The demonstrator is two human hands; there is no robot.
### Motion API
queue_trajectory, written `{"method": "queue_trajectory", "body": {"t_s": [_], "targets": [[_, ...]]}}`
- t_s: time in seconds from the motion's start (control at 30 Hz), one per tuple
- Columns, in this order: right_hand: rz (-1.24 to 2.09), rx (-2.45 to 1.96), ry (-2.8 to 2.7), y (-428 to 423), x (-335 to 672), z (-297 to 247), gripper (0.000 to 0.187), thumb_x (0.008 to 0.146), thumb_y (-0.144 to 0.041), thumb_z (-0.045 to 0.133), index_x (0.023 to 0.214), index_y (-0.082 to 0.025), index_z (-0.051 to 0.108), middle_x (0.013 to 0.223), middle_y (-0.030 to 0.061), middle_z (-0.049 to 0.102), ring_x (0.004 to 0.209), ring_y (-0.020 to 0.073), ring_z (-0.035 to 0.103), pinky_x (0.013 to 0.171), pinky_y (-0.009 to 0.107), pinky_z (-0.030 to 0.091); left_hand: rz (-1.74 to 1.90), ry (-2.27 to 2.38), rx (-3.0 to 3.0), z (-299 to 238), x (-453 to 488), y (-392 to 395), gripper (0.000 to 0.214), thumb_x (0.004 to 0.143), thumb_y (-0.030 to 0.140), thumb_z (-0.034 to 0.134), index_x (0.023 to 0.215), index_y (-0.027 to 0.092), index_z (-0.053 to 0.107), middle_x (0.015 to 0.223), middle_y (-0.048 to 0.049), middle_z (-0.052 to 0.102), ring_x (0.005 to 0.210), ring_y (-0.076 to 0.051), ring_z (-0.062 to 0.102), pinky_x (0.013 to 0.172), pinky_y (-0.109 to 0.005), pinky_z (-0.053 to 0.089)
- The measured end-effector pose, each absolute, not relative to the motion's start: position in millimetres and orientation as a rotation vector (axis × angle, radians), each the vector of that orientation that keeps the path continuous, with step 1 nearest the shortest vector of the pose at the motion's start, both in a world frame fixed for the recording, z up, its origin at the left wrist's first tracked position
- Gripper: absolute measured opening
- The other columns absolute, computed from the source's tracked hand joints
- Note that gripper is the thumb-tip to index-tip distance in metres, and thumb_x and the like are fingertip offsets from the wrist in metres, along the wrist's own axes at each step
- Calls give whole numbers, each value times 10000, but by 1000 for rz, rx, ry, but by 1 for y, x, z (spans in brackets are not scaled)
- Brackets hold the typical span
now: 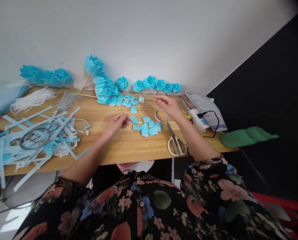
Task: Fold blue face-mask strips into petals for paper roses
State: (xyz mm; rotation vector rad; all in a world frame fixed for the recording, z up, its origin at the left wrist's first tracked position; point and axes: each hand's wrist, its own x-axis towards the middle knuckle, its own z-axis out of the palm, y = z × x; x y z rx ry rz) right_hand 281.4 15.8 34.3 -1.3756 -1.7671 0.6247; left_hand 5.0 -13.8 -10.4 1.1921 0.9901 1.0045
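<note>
My left hand [117,122] rests on the wooden table [118,146] with its fingers curled in a pinch, right next to a folded blue paper petal [134,119]; what it pinches is too small to name. My right hand [167,104] hovers over the table with fingers spread, above a clear tape ring [162,117] and just right of a small cluster of folded blue petals [149,126]. More folded petals [125,100] lie in a row further back.
White-handled scissors [175,141] lie by my right forearm. Blue paper roses [156,84] line the wall. Blue paper strips and wire rings [36,136] cover the left side. A glue gun with black cable [201,120] and a green cloth [246,136] sit at right.
</note>
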Motion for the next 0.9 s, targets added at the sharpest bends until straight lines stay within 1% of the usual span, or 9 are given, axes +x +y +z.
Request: {"method": "queue_trajectory", "body": {"t_s": [0.1, 0.17, 0.27, 0.4, 0.57, 0.7, 0.77, 0.83, 0.9], "targets": [[839, -1200, -2079, -64, 247, 51, 306, 961, -371, 563, 1196, -262, 726, 1079, 22, 783, 966, 177, 717, 899, 342, 541, 923, 874, 1353, 0, 9, -27, 468, 836, 627, 623, 775, 165, 657, 651, -16, 608, 566, -110, 505, 561, -235, 407], [1040, -1037, -2370, -110, 221, 52, 317, 968, -371, 582, 1233, -260, 716, 1145, 29, 773, 1054, 174, 704, 961, 327, 517, 765, 673, 1529, 15, 16, -47, 469, 895, 613, 568, 822, 165, 688, 756, -50, 664, 694, -141, 586, 681, -260, 467], [1251, -997, -2492, -156, 198, 46, 372, 992, -350, 559, 1341, -266, 656, 1238, 33, 748, 1139, 167, 687, 969, 283, 509, 510, 369, 1837, 38, 30, -82, 349, 951, 475, 561, 844, 177, 707, 876, -73, 676, 829, -172, 615, 781, -289, 476], [1330, -1042, -2432, -182, 194, 36, 403, 1002, -388, 541, 1368, -252, 641, 1281, 53, 732, 1217, 176, 664, 1015, 267, 496, 507, 288, 1911, 46, 43, -117, 323, 1014, 327, 423, 903, 180, 688, 964, -94, 663, 934, -187, 619, 863, -316, 483], [1403, -738, -2570, -196, 190, 29, 401, 1032, -284, 474, 1406, -225, 604, 1377, 46, 676, 1257, 140, 642, 1060, 223, 465, 543, 444, 1786, 33, 38, -147, 241, 955, 304, 521, 765, 185, 609, 828, -58, 644, 783, -167, 605, 738, -289, 475], [1261, -618, -2627, -198, 185, 28, 387, 1026, -219, 442, 1347, -235, 659, 1278, 61, 732, 1160, 169, 686, 987, 268, 528, 613, 682, 1855, 31, 30, -165, 243, 933, 277, 538, 705, 197, 562, 708, -18, 599, 675, -151, 549, 654, -278, 418], [1198, -600, -2657, -198, 184, 26, 381, 1018, -203, 446, 1318, -211, 680, 1215, 73, 757, 1099, 180, 705, 953, 274, 548, 636, 730, 1867, 32, 28, -168, 242, 931, 278, 552, 702, 199, 555, 651, 0, 573, 620, -140, 514, 621, -274, 392], [1163, -628, -2668, -200, 185, 22, 386, 1016, -226, 455, 1338, -200, 667, 1249, 78, 743, 1125, 197, 699, 982, 293, 548, 666, 682, 1848, 34, 29, -167, 247, 928, 287, 569, 699, 197, 556, 670, -9, 579, 638, -144, 526, 627, -277, 400], [1186, -668, -2639, -203, 187, 18, 403, 1009, -279, 487, 1383, -242, 634, 1367, 51, 678, 1238, 216, 651, 1068, 318, 518, 667, 535, 1795, 37, 31, -165, 223, 926, 292, 580, 727, 193, 586, 807, -53, 638, 769, -171, 596, 714, -294, 454]]}}
